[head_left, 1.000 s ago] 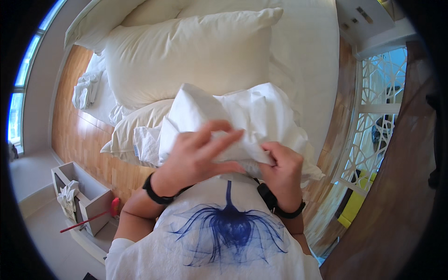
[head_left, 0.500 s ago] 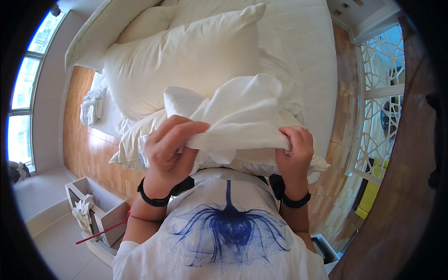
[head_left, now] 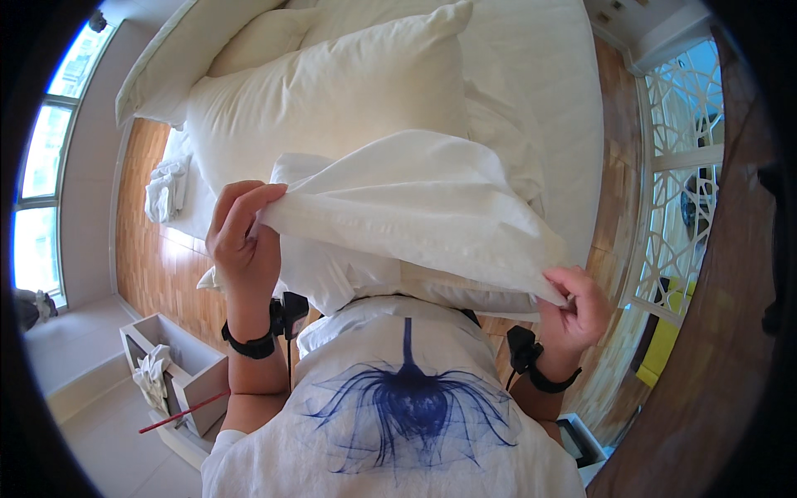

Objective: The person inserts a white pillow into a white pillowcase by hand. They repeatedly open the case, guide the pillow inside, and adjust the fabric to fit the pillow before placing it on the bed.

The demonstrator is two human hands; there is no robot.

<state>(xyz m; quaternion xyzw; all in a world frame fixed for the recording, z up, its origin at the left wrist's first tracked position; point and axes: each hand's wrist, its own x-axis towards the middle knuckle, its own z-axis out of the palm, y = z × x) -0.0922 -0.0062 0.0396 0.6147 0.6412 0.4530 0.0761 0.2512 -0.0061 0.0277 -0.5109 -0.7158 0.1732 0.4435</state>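
Note:
A white pillowcase (head_left: 415,199) is stretched between my two hands over the near end of the bed. My left hand (head_left: 245,236) pinches its left corner, raised higher and farther from me. At the lower right, my right hand (head_left: 577,307) grips the other end of the hem between thumb and fingers. The fabric billows up along its far side. Behind it lies a large cream pillow (head_left: 324,108) with no cover on. Another cream pillow (head_left: 440,278) shows only partly beneath the pillowcase, near my body.
More pillows (head_left: 257,41) lie toward the far left of the white bed (head_left: 556,100). Folded white linen (head_left: 168,187) rests at its left edge. A white open drawer unit (head_left: 195,373) with a crumpled cloth (head_left: 151,378) stands lower left. A lattice screen (head_left: 685,199) stands right.
My hands have moved apart, pulling the hem wide. The left went left and up, the right went right and down, and the pillowcase now spreads flatter between them.

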